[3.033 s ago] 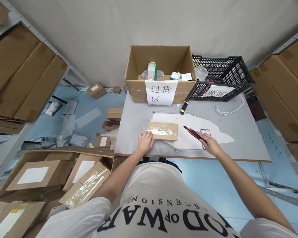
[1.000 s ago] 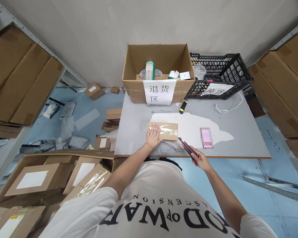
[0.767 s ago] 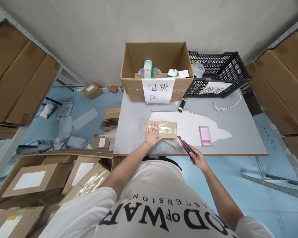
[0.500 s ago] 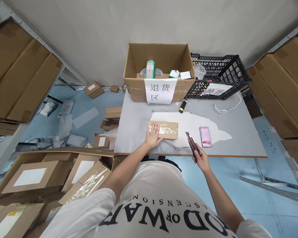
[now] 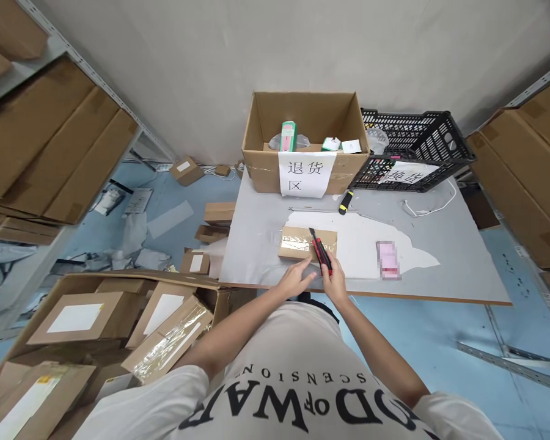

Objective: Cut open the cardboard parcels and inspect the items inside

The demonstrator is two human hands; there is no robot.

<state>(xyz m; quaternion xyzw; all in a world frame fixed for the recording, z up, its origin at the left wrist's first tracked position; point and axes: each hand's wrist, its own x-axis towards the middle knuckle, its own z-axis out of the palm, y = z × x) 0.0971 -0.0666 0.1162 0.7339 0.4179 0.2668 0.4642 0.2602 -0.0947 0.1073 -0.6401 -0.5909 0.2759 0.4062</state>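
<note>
A small cardboard box (image 5: 296,239) with clear tape across it lies on the grey table (image 5: 252,244), near its front edge. My right hand (image 5: 333,282) grips a red and black box cutter (image 5: 321,253), its dark tip pointing away from me over the right part of the box. My left hand (image 5: 297,280) is just in front of the box, fingers apart and holding nothing, close to the cutter's handle. A pink phone-like item (image 5: 387,259), partly blurred, lies on the white sheet (image 5: 357,244) to the right.
At the table's back stands an open carton (image 5: 261,168) with small green and white boxes inside. Beside it are a black plastic crate (image 5: 453,153) and a yellow-black handled tool (image 5: 346,202). A large carton (image 5: 132,278) of parcels is at my left; shelves of boxes flank both sides.
My left hand has come off the small box and drawn back toward me. My right hand has brought the box cutter leftward, over the box. The view has shifted slightly.
</note>
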